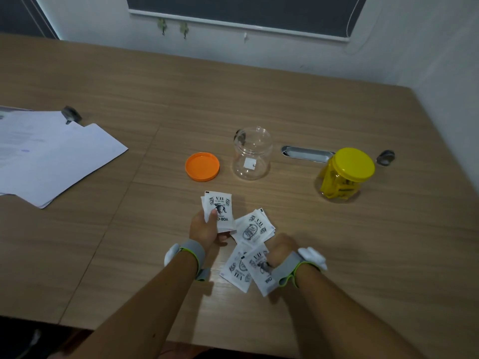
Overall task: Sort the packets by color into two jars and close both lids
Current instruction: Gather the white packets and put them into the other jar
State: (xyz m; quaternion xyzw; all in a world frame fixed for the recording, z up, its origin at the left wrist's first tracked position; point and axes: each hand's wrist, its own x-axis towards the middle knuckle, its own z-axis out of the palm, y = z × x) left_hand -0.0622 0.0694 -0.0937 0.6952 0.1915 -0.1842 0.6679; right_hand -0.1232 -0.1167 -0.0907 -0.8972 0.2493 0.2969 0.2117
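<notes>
Wooden table fills our head view, yellow-lidded jar shut at right with yellow packets inside. Our left hand pinches a small stack of white packets, long axis pointing away toward the open jar, straight ahead and nearer this hand. Our right hand, knuckles up, closes on a loose packet. Orange lid waits beside the jar.
</notes>
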